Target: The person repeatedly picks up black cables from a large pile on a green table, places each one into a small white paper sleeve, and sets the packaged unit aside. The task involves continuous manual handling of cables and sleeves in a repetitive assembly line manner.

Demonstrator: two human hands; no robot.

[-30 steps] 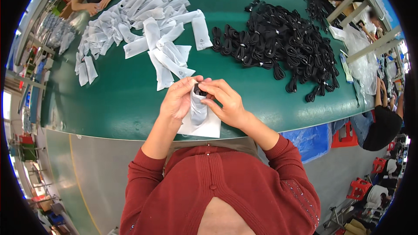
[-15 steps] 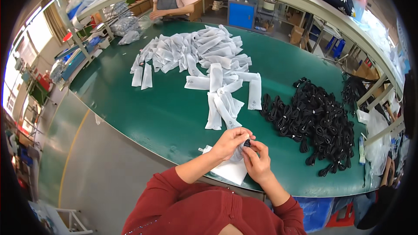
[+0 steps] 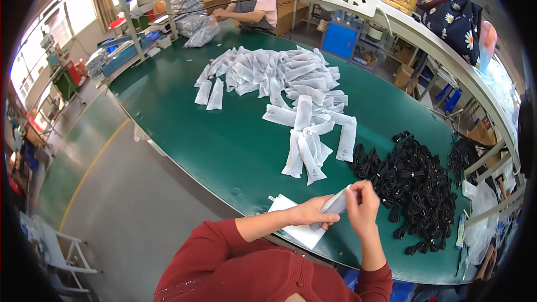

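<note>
While held over the near edge of the green oval table, low centre of the frame: a small white translucent pouch, pinched between left hand and right hand, both closed on it. Likely mid-packing; next, probably a careful seal and a set-down among the heap of filled white pouches, upper centre. Black coiled cords piled at right. Flat white bags under the wrists. Beyond, a workshop: grey floor, shelving, another seated person at top.
</note>
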